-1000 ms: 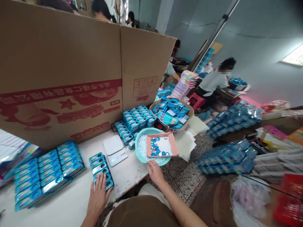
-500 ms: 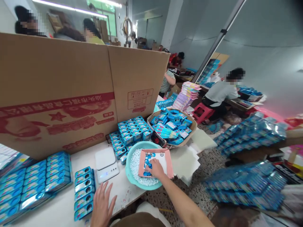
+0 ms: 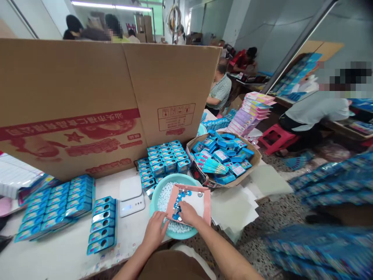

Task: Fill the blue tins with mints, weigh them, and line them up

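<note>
A shallow pink cardboard tray (image 3: 206, 202) rests on a turquoise basin (image 3: 154, 196) filled with small white pellets (image 3: 165, 196). Loose blue and silver round pieces (image 3: 178, 202) lie along the tray's left side, and one silver disc (image 3: 199, 194) sits near its far right corner. My left hand (image 3: 157, 228) is closed at the tray's near left edge, fingers on its rim. Inside the tray, my right hand (image 3: 188, 213) has its fingers bent down among the round pieces; its fingertips are partly hidden, so what they pinch is unclear.
Left of the basin are a white scale (image 3: 131, 196), a row of blue boxes (image 3: 101, 225) and a larger block (image 3: 58, 206). Behind stand stacked boxes (image 3: 166, 157), a full carton (image 3: 256, 157) and a tall cardboard panel (image 3: 70, 85). Co-workers sit beyond, one on a red stool (image 3: 275, 138).
My left hand has moved from beside the blue box row to the tray's near left edge. My right hand stays among the round pieces. The camera view has shifted.
</note>
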Demonstrator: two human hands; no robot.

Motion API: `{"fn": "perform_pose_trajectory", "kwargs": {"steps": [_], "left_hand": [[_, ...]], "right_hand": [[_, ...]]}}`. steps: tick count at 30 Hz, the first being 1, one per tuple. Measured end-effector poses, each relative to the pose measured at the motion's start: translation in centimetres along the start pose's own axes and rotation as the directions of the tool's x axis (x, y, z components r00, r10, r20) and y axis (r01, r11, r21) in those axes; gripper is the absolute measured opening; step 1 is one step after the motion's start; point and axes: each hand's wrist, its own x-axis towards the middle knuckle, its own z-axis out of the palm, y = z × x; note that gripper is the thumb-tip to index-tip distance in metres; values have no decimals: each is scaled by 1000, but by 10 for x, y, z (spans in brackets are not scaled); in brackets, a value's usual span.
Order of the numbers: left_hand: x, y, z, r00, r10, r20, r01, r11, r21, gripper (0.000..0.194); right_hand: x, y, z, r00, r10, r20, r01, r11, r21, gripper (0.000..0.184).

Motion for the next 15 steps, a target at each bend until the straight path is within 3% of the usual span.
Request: {"fn": "perform_pose_trajectory", "kwargs": {"steps": [4,8,15], "left_hand": [[29,6,20,993,-94,73,100,992,-82,28],[56,10,41,954,-217,207,252,954,-163,29],[67,8,55,906,-323,272,405,847,-345,17]], "right_hand": [[-2,9,-9,995,-55,80,53,998,26,29],[-1,12,-13,990,-81,117,74,995,63,29],[6,22,-15,987,-139,83,114,961,254,25]]}}
